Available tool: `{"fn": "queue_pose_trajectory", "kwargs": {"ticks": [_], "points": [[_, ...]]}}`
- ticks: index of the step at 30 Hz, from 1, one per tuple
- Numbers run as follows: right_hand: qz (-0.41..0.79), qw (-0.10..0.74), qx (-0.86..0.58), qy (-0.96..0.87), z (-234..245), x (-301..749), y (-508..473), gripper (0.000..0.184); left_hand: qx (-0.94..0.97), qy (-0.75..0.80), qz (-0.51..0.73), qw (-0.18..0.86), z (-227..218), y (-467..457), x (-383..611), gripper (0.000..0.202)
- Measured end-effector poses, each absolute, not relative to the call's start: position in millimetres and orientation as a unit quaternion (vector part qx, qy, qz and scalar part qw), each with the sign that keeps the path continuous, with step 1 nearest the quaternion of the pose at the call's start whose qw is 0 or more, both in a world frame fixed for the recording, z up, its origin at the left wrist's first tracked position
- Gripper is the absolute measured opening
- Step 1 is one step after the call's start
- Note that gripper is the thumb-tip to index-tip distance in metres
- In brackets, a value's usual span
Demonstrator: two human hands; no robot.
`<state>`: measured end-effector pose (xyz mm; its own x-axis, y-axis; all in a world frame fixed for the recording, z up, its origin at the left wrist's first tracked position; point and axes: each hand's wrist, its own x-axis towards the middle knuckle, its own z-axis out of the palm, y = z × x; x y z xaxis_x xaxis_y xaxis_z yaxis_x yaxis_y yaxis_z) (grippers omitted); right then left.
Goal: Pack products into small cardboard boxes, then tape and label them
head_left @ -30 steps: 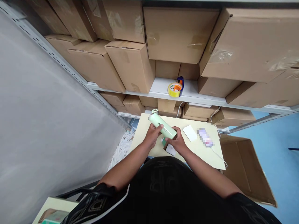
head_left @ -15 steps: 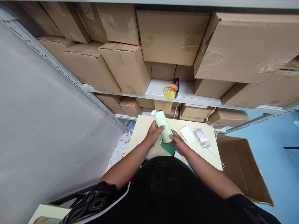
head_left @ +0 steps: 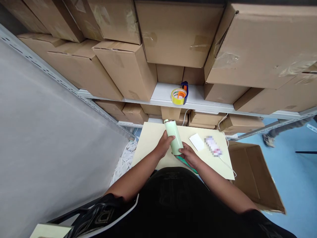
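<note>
A pale green tumbler [head_left: 174, 136] with a metal-rimmed top is held tilted above the cream table [head_left: 151, 138]. My left hand [head_left: 164, 144] is wrapped round its side, thumb across the front. Closed at the lower end, my right hand [head_left: 189, 154] has its thumb on the tumbler near the base. A green flat item [head_left: 186, 162] is partly hidden beneath my right hand. To the right of my hands lie a white card or small box [head_left: 196, 142] and a blurred-out device [head_left: 213, 146] with a white cable.
Cardboard boxes [head_left: 178, 33] fill the shelves ahead. A yellow tape roll in a dispenser [head_left: 179, 96] sits on the middle shelf. An open carton [head_left: 255, 175] stands right of the table, a grey wall [head_left: 61, 138] left. Another person's foot [head_left: 268, 140] shows at far right.
The tumbler has turned in my hands, so the lid's side piece now shows less. The green item's visible part has shifted right. A person's foot has come into view at right.
</note>
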<state>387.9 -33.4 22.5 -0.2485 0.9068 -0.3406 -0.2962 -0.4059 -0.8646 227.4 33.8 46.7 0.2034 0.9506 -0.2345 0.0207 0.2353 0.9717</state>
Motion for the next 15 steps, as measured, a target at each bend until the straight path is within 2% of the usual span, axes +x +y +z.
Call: {"fn": "queue_pose_trajectory", "kwargs": {"ticks": [5, 11, 15], "points": [[0.595, 0.431, -0.531, -0.422, 20.3, 379.7, -32.8, 0.064, 0.467, 0.492, 0.394, 0.620, 44.8, 39.4, 220.0, 0.052], [0.710, 0.432, -0.440, -0.340, 24.4, 370.7, -29.5, 0.049, 0.455, 0.451, 0.410, 0.649, 50.7, 47.2, 212.5, 0.052], [0.627, 0.451, -0.511, -0.378, 27.6, 362.0, -28.8, 0.056, 0.475, 0.472, 0.378, 0.639, 53.6, 47.1, 208.4, 0.047]]}}
